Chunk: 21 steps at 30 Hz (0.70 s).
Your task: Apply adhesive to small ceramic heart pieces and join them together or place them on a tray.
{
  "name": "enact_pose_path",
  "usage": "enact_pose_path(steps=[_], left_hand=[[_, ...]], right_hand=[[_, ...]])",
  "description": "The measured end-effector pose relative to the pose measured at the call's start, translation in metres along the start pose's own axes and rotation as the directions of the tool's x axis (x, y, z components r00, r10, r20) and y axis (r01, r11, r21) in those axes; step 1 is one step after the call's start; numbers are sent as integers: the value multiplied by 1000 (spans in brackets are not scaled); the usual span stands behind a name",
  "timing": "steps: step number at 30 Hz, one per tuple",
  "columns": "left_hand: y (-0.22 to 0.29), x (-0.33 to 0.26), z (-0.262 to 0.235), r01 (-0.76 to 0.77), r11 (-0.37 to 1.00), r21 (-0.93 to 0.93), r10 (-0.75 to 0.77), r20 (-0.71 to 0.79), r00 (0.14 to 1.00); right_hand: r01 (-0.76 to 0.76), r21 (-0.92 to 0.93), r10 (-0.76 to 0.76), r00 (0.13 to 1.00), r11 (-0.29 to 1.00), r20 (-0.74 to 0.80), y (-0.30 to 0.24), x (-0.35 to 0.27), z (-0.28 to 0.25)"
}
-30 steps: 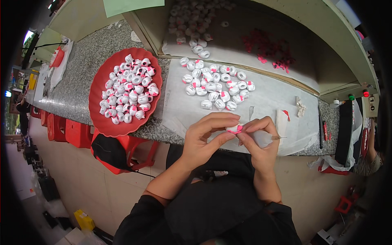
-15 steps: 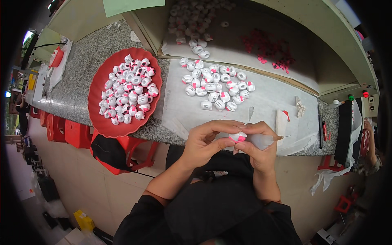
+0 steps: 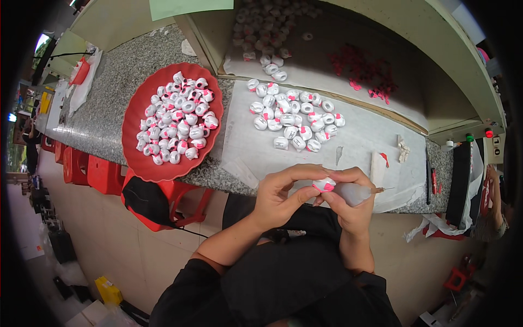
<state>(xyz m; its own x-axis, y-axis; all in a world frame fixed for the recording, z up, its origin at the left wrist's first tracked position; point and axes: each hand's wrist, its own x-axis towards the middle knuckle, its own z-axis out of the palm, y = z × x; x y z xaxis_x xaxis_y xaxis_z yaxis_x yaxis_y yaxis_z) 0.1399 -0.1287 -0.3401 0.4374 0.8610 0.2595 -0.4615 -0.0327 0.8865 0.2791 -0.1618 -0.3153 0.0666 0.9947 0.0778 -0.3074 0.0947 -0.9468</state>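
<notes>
Both hands meet just in front of the counter edge, over the lap. Left hand (image 3: 283,196) is curled closed, thumb and fingers pinching a small white piece with pink trim (image 3: 324,185); pinch grip keeps the piece steady and turned toward the right hand. Right hand (image 3: 348,204) is wrapped closed around a translucent squeeze bottle (image 3: 354,193), approx. horizontal, with its thin metal nozzle (image 3: 383,189) pointing out to the right, away from the piece. Bottle looks like soft plastic; contents can't be told.

Piece is touching both hands' fingertips, held clear of the counter. It appears rounded, glossy white w/ a pink band; finer detail is too small to read.

Stock is sorted by place, prob. to keep batches apart:
- Red round tray (image 3: 136,158), shallow and smooth-rimmed, sits on the speckled stone counter (image 3: 109,92) to the left, heaped w/ white-and-pink pieces (image 3: 177,120).
- Loose group of similar white pieces (image 3: 291,117) lies on a pale sheet (image 3: 359,141) straight ahead, within easy reach.
- Further back, inside a recessed shelf bay (image 3: 436,103), more white pieces (image 3: 261,32) and a scatter of small pink parts (image 3: 370,73).

A red stool with a black bag (image 3: 147,199) stands below the counter, left of the knees.
</notes>
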Motion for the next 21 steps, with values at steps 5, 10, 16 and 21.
enact_pose_path(steps=[5, 10, 16, 21], left_hand=[[7, 3, 7, 16, 991, -132, -21, -35, 999], [14, -2, -14, -69, 989, -128, 61, -65, 996], [58, 7, -67, -147, 714, 685, 477, -322, 818], [64, 87, -58, -114, 277, 954, 493, -40, 869]], right_hand=[[-5, 68, 6, 1000, 998, -6, -1, -2, 4], [-8, 63, -3, 985, 998, 172, 4, 6, 18], [-107, -5, 106, 978, 994, 180, 13, 33, 13], [-46, 82, 50, 998, 996, -47, 10, 18, -34]])
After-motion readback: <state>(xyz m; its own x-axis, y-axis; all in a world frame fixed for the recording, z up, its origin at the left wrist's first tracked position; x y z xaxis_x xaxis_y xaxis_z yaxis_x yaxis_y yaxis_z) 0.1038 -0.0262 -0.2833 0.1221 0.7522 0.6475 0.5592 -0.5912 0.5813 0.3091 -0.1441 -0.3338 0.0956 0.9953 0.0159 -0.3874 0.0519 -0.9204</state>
